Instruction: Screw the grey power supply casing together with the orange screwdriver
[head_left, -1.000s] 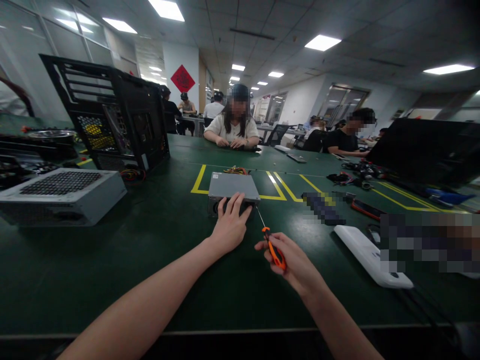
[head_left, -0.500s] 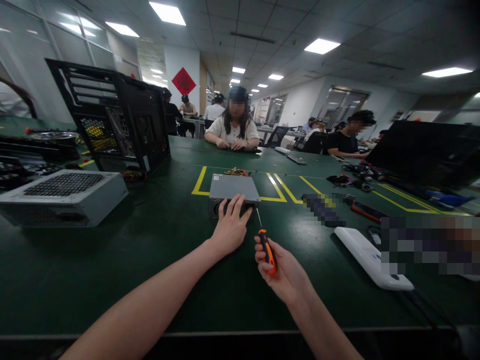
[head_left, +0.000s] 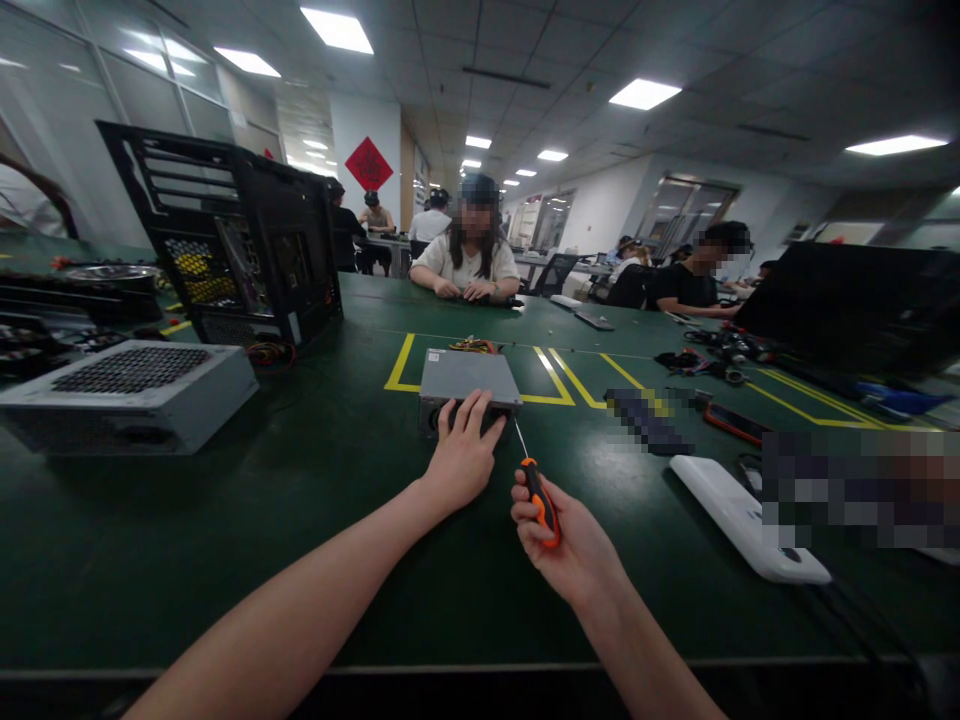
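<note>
As left fingers touch its front, the box lies beyond.

Above me, rectangular white lights glow in grey ceiling tiles. A red diamond-shaped sign hangs on a white pillar.

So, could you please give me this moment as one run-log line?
left hand: on grey metal box | right hand: holding screwdriver, tip near box's right edge | on green table: black computer case
</note>
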